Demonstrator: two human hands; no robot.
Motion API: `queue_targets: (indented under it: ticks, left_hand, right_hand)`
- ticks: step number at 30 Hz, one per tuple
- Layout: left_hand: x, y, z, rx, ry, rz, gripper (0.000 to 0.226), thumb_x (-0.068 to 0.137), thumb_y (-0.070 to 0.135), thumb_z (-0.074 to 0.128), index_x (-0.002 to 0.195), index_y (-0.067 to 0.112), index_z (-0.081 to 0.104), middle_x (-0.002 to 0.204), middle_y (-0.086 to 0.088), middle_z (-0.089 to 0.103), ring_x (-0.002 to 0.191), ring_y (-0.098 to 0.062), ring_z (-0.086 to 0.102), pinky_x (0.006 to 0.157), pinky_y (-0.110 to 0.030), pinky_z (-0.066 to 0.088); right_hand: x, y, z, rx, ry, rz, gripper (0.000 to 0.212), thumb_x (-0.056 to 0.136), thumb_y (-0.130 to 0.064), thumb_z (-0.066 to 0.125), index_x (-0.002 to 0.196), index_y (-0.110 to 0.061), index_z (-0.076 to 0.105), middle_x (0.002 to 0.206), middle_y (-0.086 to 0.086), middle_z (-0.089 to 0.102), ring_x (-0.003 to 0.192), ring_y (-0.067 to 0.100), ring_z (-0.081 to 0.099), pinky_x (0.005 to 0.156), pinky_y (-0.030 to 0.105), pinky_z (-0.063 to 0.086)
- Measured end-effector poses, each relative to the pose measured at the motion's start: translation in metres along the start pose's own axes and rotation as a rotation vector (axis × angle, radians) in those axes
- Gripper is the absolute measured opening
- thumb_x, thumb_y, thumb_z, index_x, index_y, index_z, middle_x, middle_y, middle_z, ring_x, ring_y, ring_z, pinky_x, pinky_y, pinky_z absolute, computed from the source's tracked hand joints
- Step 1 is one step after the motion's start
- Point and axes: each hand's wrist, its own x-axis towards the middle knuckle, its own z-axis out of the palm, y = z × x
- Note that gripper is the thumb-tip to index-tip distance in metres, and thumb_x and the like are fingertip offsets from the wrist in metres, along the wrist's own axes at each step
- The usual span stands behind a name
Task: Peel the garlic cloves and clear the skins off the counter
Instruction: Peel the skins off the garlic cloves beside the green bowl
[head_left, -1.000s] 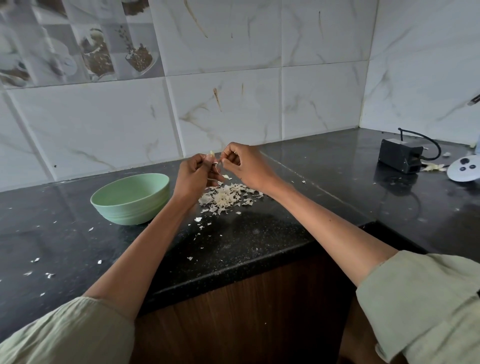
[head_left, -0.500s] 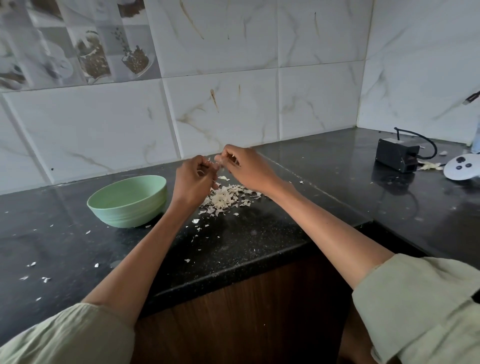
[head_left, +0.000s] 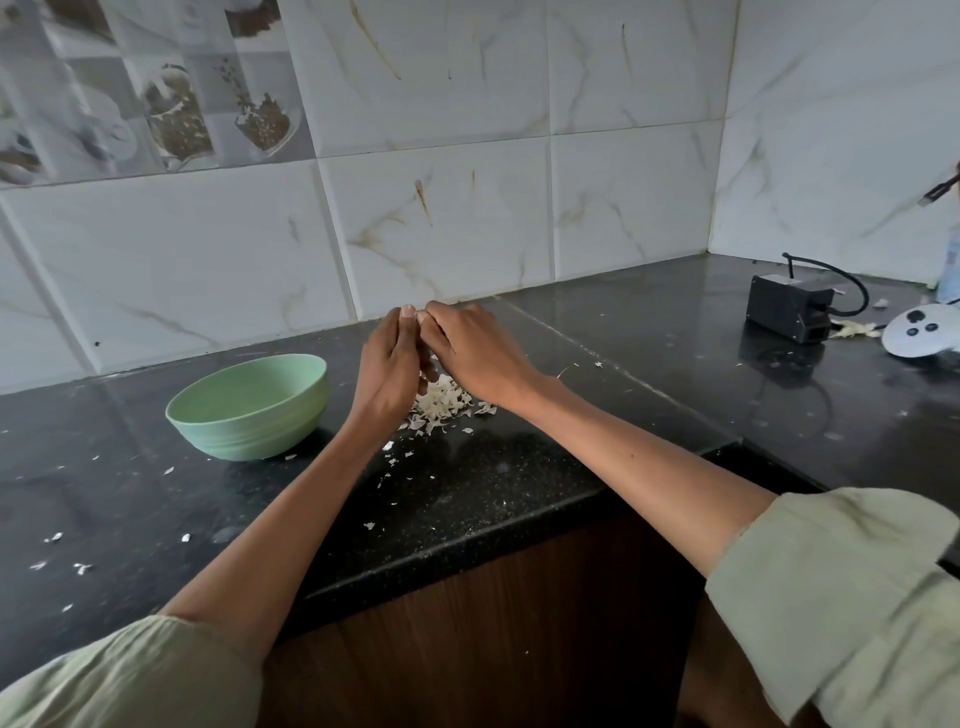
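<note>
Left hand (head_left: 387, 364) and right hand (head_left: 470, 348) are pinching together over the pale papery skin pile (head_left: 441, 402), clove hidden, likely peeling; pale green bowl (head_left: 249, 408) waiting at nine o'clock.

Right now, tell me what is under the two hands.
A heap of garlic skins lies on the black counter beneath the hands; the left hand covers the heap's near-left part.

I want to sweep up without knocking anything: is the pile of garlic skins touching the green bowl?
Apart. The head view shows bare black counter between the green bowl and the pile of garlic skins.
</note>
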Motion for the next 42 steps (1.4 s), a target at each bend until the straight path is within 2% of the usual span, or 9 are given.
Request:
queue_targets:
  ticks: [7, 11, 15, 19, 24, 27, 32, 36, 42]
  left_hand:
    - [0.007, -0.008, -0.005, 0.114, 0.12, 0.004, 0.037, 0.107, 0.025, 0.045, 0.082, 0.001, 0.058, 0.066, -0.009, 0.053, 0.062, -0.018, 0.045, 0.057, -0.037, 0.036]
    - [0.006, -0.004, -0.005, 0.035, 0.128, -0.075, 0.033, 0.108, 0.019, 0.045, 0.081, 0.005, 0.06, 0.066, 0.0, 0.054, 0.063, -0.017, 0.046, 0.058, -0.034, 0.038]
    - [0.005, -0.003, -0.002, -0.105, 0.106, -0.124, 0.039, 0.114, 0.023, 0.044, 0.079, 0.013, 0.058, 0.06, 0.008, 0.05, 0.054, -0.009, 0.042, 0.053, -0.025, 0.036]
    - [0.004, 0.001, -0.003, -0.186, 0.079, -0.114, 0.04, 0.115, 0.028, 0.045, 0.079, 0.012, 0.056, 0.054, 0.013, 0.049, 0.048, -0.003, 0.041, 0.049, -0.018, 0.037]
    - [0.006, 0.0, -0.003, -0.233, 0.052, -0.122, 0.037, 0.114, 0.023, 0.046, 0.08, 0.015, 0.057, 0.055, 0.012, 0.05, 0.049, -0.004, 0.041, 0.05, -0.018, 0.038]
    - [0.005, 0.004, -0.005, -0.266, 0.028, -0.133, 0.036, 0.115, 0.021, 0.046, 0.082, 0.014, 0.057, 0.055, 0.009, 0.05, 0.048, -0.005, 0.042, 0.048, -0.017, 0.038]
    - [0.005, 0.003, -0.014, -0.009, 0.021, -0.023, 0.026, 0.111, 0.019, 0.056, 0.091, 0.005, 0.067, 0.071, -0.004, 0.068, 0.054, -0.009, 0.057, 0.053, -0.021, 0.048]
    - [0.005, -0.001, -0.017, 0.21, 0.03, 0.035, 0.01, 0.093, 0.021, 0.081, 0.091, 0.021, 0.072, 0.084, 0.002, 0.077, 0.064, -0.014, 0.069, 0.066, -0.038, 0.061]
    - [0.0, 0.004, -0.013, 0.488, -0.062, 0.138, 0.035, 0.108, 0.045, 0.056, 0.086, 0.029, 0.078, 0.071, 0.014, 0.076, 0.062, -0.008, 0.072, 0.07, -0.04, 0.063]
  right_hand:
    - [-0.007, -0.009, 0.002, -0.048, 0.017, -0.034, 0.052, 0.114, -0.049, 0.027, 0.094, -0.015, 0.06, 0.061, -0.01, 0.055, 0.052, 0.011, 0.057, 0.053, 0.035, 0.048]
    - [-0.003, -0.008, 0.007, 0.148, 0.004, -0.014, 0.043, 0.115, -0.038, 0.035, 0.092, -0.015, 0.063, 0.06, -0.009, 0.056, 0.051, 0.008, 0.057, 0.053, 0.031, 0.045]
    - [-0.005, -0.014, 0.002, 0.308, -0.023, 0.055, 0.037, 0.115, -0.03, 0.039, 0.081, -0.036, 0.052, 0.06, -0.014, 0.052, 0.053, 0.001, 0.054, 0.059, 0.019, 0.038]
    - [-0.005, -0.009, 0.002, 0.474, -0.091, 0.157, 0.037, 0.115, -0.024, 0.038, 0.084, -0.022, 0.058, 0.064, -0.014, 0.054, 0.056, -0.004, 0.052, 0.061, 0.016, 0.039]
    - [-0.001, -0.003, 0.0, 0.577, -0.172, 0.263, 0.042, 0.115, -0.034, 0.037, 0.128, -0.007, 0.067, 0.079, -0.007, 0.067, 0.072, -0.001, 0.065, 0.068, 0.018, 0.053]
    - [-0.001, -0.004, -0.006, 0.648, -0.196, 0.315, 0.039, 0.115, -0.038, 0.036, 0.098, -0.016, 0.064, 0.078, -0.001, 0.06, 0.065, 0.001, 0.058, 0.062, 0.012, 0.049]
    - [-0.001, -0.003, -0.014, 0.729, -0.135, 0.356, 0.04, 0.115, -0.032, 0.038, 0.09, -0.009, 0.059, 0.063, -0.004, 0.047, 0.054, 0.009, 0.045, 0.05, 0.017, 0.038]
    - [0.002, 0.002, -0.019, 0.641, -0.007, 0.323, 0.03, 0.113, -0.019, 0.045, 0.1, 0.002, 0.062, 0.069, 0.0, 0.054, 0.056, 0.007, 0.05, 0.052, 0.014, 0.041]
    - [0.007, 0.015, -0.012, 0.519, 0.094, 0.263, 0.015, 0.107, -0.022, 0.057, 0.098, -0.013, 0.065, 0.076, -0.005, 0.063, 0.072, 0.011, 0.06, 0.071, 0.039, 0.055]
